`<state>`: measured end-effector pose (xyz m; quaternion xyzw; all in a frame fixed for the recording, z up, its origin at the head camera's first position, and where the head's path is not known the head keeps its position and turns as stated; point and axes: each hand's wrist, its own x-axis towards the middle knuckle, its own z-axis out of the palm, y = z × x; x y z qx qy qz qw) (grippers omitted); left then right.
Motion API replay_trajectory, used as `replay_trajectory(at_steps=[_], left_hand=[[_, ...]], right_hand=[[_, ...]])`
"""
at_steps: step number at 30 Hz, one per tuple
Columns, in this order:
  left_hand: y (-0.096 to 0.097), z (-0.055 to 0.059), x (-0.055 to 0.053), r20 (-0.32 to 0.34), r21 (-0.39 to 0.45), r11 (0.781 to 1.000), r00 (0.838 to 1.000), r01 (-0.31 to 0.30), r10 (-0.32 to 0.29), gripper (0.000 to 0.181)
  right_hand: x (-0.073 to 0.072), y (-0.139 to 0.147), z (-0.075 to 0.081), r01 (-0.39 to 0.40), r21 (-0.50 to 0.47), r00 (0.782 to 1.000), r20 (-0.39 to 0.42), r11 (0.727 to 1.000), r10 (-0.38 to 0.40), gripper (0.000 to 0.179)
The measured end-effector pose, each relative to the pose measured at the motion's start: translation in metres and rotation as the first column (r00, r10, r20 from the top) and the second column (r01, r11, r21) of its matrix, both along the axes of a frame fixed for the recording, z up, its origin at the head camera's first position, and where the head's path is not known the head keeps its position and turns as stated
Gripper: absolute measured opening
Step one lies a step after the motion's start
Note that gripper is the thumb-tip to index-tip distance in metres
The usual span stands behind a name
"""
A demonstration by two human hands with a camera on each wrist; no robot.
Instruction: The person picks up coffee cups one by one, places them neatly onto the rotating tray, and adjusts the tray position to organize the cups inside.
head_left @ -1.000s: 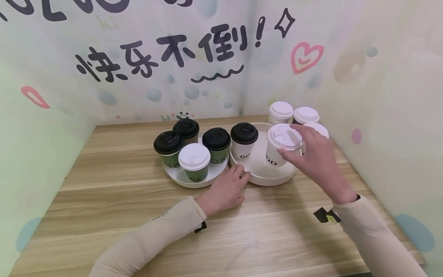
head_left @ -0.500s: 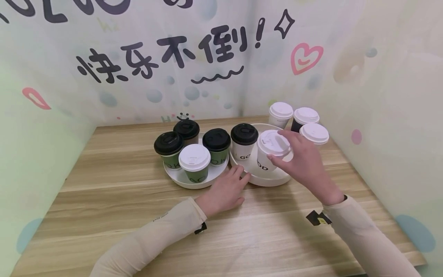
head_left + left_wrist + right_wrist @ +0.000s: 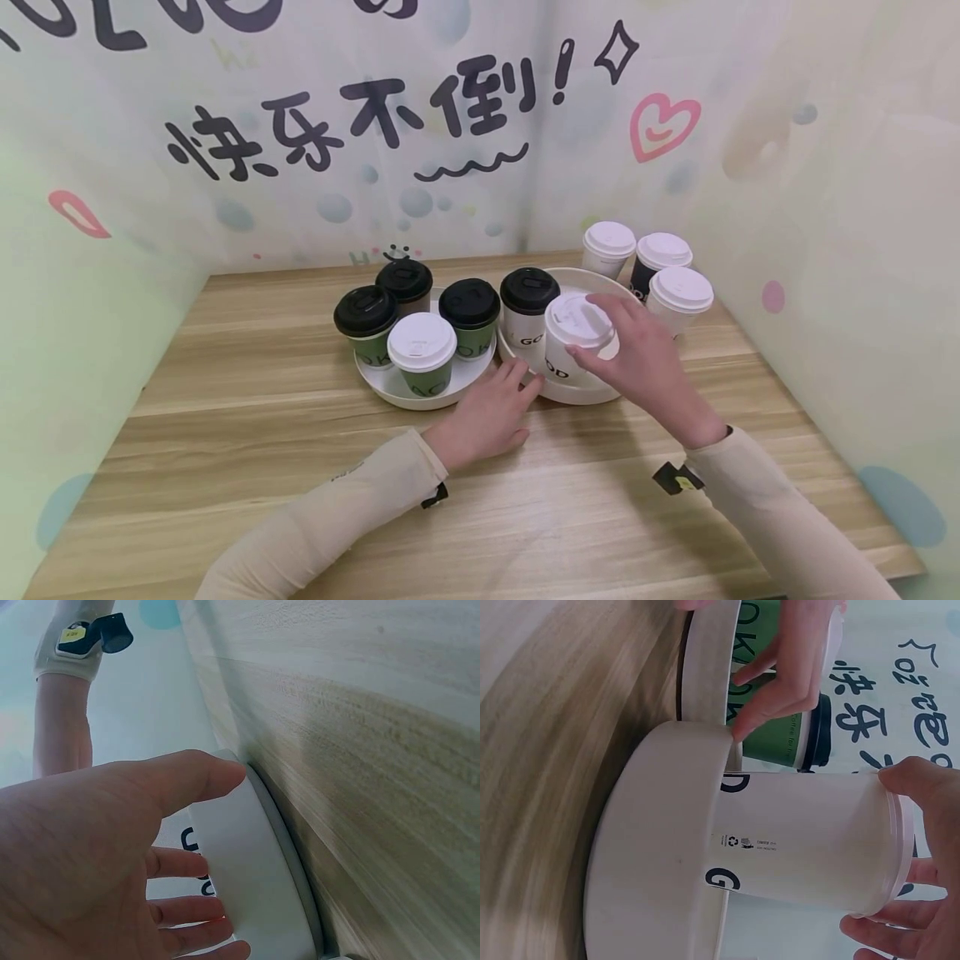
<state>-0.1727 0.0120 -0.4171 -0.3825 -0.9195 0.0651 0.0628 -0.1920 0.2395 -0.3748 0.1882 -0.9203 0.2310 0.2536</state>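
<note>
My right hand (image 3: pixel 648 358) grips a white paper coffee cup (image 3: pixel 562 358) by its white lid, thumb on one side and fingers on the other. The cup is upright over the front of the right round white tray (image 3: pixel 573 394); in the right wrist view its base sits behind the tray wall (image 3: pixel 652 847). Just behind it on that tray is a white coffee cup with a black lid (image 3: pixel 529 292). My left hand (image 3: pixel 483 412) lies between the two trays, its loosely extended fingertips touching the right tray's rim.
The left white tray (image 3: pixel 405 402) bears several coffee cups, among them a green one with a white lid (image 3: pixel 422 337) and black-lidded ones. Behind the right tray, at the back right, stand three white-lidded cups (image 3: pixel 681 292). Printed cloth walls (image 3: pixel 360 208) enclose the wooden table (image 3: pixel 225 400).
My right hand has carried the white-lidded cup left and toward me over the right tray, closer to the black-lidded white cup. The left hand has stayed at the rim.
</note>
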Motion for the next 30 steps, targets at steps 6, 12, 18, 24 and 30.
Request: replay_trajectory(at_steps=[6,12,18,24,30], left_hand=[[0.0,-0.002,-0.001,0.002,0.001,1.0,1.0,0.001,-0.001,0.07],[-0.001,-0.001,0.0,-0.014,0.011,1.0,1.0,0.006,-0.006,0.069],[-0.002,0.0,0.001,-0.019,-0.002,1.0,1.0,0.007,-0.008,0.07],[-0.002,-0.001,0.001,-0.023,-0.007,1.0,1.0,0.011,-0.011,0.072],[-0.002,-0.002,0.0,-0.023,0.002,1.0,1.0,0.011,-0.011,0.074]], right_hand=[[-0.001,-0.004,-0.005,-0.009,0.002,1.0,-0.007,1.0,0.009,0.065],[0.0,-0.007,-0.01,-0.01,-0.001,0.999,0.032,1.0,0.01,0.065],[-0.001,-0.009,-0.015,-0.012,0.006,0.999,0.032,1.0,0.012,0.064],[-0.001,-0.01,-0.02,-0.021,0.006,0.999,0.026,1.0,0.021,0.063],[-0.002,-0.01,-0.022,-0.027,0.005,1.0,0.013,1.0,0.027,0.064]])
